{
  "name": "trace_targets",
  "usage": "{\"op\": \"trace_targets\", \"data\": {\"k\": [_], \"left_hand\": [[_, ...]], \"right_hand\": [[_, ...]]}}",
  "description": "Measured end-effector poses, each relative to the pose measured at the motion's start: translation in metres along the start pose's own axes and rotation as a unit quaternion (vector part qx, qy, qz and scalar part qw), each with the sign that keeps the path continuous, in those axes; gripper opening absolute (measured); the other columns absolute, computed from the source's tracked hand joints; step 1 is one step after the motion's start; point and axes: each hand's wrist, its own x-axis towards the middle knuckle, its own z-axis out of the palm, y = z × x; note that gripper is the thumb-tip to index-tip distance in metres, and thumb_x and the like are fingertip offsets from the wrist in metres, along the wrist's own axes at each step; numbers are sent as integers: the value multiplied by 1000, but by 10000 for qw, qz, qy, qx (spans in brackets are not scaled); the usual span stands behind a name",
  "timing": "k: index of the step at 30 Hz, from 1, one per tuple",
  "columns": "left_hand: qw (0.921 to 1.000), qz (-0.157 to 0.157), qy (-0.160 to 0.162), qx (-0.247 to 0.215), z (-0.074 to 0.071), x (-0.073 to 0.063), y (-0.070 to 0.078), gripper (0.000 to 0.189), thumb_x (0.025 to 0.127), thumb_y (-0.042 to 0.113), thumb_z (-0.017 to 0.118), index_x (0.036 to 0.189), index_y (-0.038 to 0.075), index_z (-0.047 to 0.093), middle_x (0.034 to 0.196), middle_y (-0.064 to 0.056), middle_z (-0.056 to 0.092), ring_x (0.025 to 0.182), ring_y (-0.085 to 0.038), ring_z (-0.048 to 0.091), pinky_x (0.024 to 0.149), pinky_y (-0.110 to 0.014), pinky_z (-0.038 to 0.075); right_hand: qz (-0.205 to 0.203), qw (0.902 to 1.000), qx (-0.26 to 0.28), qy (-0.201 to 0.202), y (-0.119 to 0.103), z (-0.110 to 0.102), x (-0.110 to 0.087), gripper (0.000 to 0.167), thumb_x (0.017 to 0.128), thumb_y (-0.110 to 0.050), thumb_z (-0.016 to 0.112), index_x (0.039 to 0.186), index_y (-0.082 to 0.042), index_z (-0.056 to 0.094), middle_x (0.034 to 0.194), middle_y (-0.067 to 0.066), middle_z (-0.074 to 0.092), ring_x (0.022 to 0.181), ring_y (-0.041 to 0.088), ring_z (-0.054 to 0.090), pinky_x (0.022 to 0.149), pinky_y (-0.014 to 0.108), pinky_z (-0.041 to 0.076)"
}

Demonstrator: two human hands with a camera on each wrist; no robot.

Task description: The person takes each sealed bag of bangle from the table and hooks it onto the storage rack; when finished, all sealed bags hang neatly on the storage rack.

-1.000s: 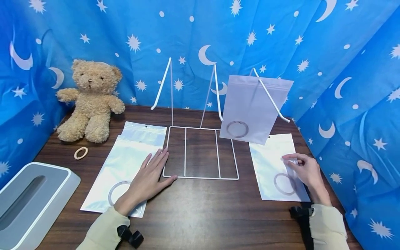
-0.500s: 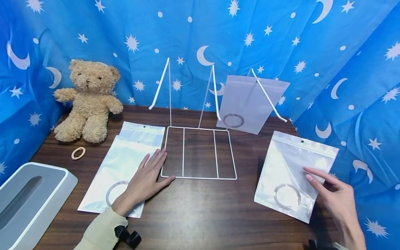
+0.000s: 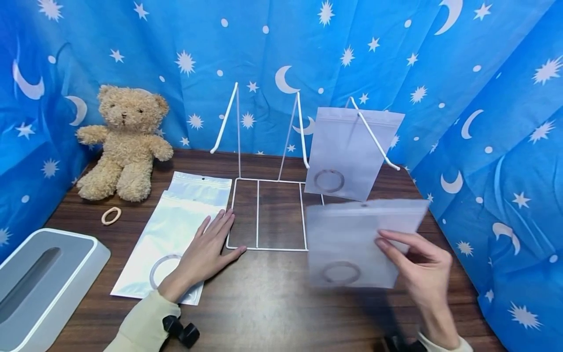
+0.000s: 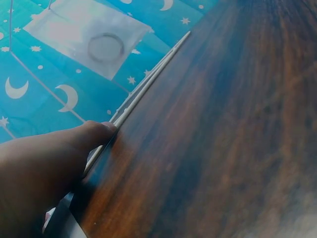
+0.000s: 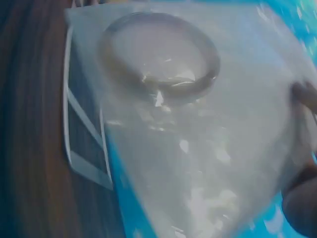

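My right hand (image 3: pixel 424 271) pinches the right side of a white zip bag (image 3: pixel 345 237) between thumb and fingers, raised in front of the wire rack. A round bangle-like ring (image 5: pixel 158 87) shows inside this bag in the right wrist view. My left hand (image 3: pixel 204 256) lies spread with straight fingers, partly over a stack of zip bags (image 3: pixel 176 217). Its thumb rests on the front wire of the white display rack (image 3: pixel 272 250), as the left wrist view shows. Another bag (image 3: pixel 347 151) with a ring hangs on the rack's right hook (image 3: pixel 380 146).
Two more hooks, a left hook (image 3: pixel 224 120) and a middle hook (image 3: pixel 302 129), carry nothing. A teddy bear (image 3: pixel 127 142) sits at the back left, a wooden ring (image 3: pixel 111 215) before it. A grey-white box (image 3: pixel 79 274) stands front left. Blue star-patterned curtain (image 3: pixel 264 49) encloses the table.
My right hand has lifted a bag off the table at the right and carried it left toward the rack. The hanging bag has swung slightly. The left hand has stayed in place.
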Motion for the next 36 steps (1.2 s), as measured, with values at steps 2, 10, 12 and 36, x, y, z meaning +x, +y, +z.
{"op": "trace_targets", "data": {"k": [2,10,12,36], "left_hand": [[10000,17,-2,-10,0,0,0,90,91,65,53,150,-1,36,157,-13,30,146,-28,22,117,-48,12],[9999,59,-55,-61,-1,1,-1,90,91,64,54,150,-2,35,157,-14,29,145,-30,22,117,-49,12],[9999,58,-57,-66,-1,1,-1,89,91,63,54,149,-2,36,157,-15,29,145,-30,22,117,-49,13],[10000,82,-18,-49,-2,1,-1,89,91,63,55,148,-2,38,156,-15,31,145,-30,23,117,-50,14]], "right_hand": [[-175,9997,168,46,-1,25,4,24,74,28,67,96,18,69,92,19,72,52,2,51,42,13,33],[-709,9947,667,341,9,82,18,21,75,23,70,95,16,70,90,21,72,45,3,43,36,17,20],[-738,9938,698,449,9,89,23,22,76,22,69,97,17,70,91,23,71,41,3,34,36,16,19],[-532,9957,524,545,9,112,34,20,79,18,70,99,14,71,95,22,71,47,5,45,37,17,21]]}}
